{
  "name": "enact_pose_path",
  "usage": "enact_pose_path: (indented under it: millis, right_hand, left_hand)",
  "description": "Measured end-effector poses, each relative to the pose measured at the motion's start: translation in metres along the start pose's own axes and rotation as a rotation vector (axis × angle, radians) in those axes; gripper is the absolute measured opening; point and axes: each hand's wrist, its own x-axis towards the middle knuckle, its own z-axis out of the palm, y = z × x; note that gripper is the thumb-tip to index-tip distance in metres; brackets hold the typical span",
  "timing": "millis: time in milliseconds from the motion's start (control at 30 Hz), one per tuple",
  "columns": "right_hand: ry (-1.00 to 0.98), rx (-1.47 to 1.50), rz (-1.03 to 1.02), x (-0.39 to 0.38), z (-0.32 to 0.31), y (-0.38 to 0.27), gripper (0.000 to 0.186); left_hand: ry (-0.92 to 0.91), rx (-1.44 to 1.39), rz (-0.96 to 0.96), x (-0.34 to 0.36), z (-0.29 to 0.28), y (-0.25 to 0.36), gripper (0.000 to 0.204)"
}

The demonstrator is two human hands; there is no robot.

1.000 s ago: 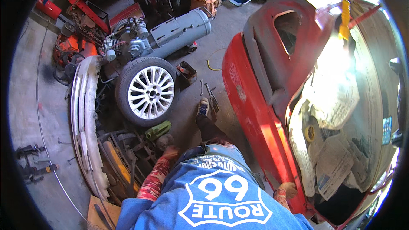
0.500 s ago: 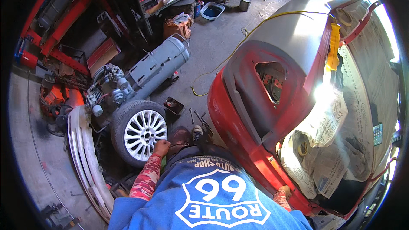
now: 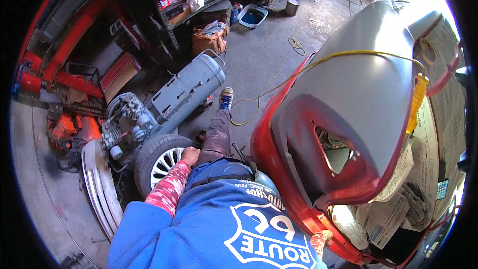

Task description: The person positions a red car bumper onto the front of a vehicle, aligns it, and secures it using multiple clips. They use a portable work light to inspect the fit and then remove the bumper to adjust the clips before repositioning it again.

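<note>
My left hand [image 3: 190,155] hangs in a fist by my thigh, in front of the wheel [image 3: 167,165] with white spokes. Whatever it may hold is hidden. My right hand [image 3: 326,236] is low on the right, beside the lower red edge of the car body [image 3: 343,246]. I cannot tell whether it touches the panel, and its fingers hardly show. The car's rear corner, sanded grey and red, has an open lamp hole [image 3: 332,152]. One foot in a dark sneaker [image 3: 226,98] is stretched forward on the floor.
A grey air compressor [image 3: 186,89] lies left of my leg, beside a pale bumper [image 3: 99,184]. A yellow cord [image 3: 338,56] runs over the car to a yellow work light [image 3: 417,102]. Newspaper [image 3: 391,216] masks the car; a phone [image 3: 441,190] rests there. A water basin [image 3: 253,16] stands ahead.
One leg has swung forward into a step, and my body has turned. My left hand has moved slightly forward. My right hand remains low beside the car.
</note>
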Motion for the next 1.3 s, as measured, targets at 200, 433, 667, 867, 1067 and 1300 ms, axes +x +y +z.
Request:
enact_pose_path:
  millis: [200,433,667,867,1067,1300]
  right_hand:
    - [0.042,-0.009,0.092,-0.086,-0.001,-0.06,0.046]
    - [0.097,-0.04,0.252,-0.223,-0.043,-0.131,0.045]
    - [0.089,-0.038,0.341,-0.307,-0.067,-0.176,0.045]
    - [0.095,-0.041,0.418,-0.341,-0.076,-0.203,0.044]
    - [0.1,0.009,0.53,-0.353,-0.081,-0.218,0.044]
    - [0.109,0.129,0.683,-0.372,-0.094,-0.222,0.043]
  left_hand:
    - [-0.197,0.485,0.017,0.142,-0.035,0.075,0.04]
    - [-0.354,0.491,0.185,0.285,-0.142,0.195,0.036]
    - [-0.258,0.095,0.158,0.396,-0.226,0.307,0.025]
    - [-0.464,0.173,0.077,0.426,-0.212,0.359,0.027]
    - [-0.67,0.209,0.194,0.43,-0.154,0.438,0.027]
    - [-0.812,0.184,0.293,0.475,-0.108,0.587,0.024]
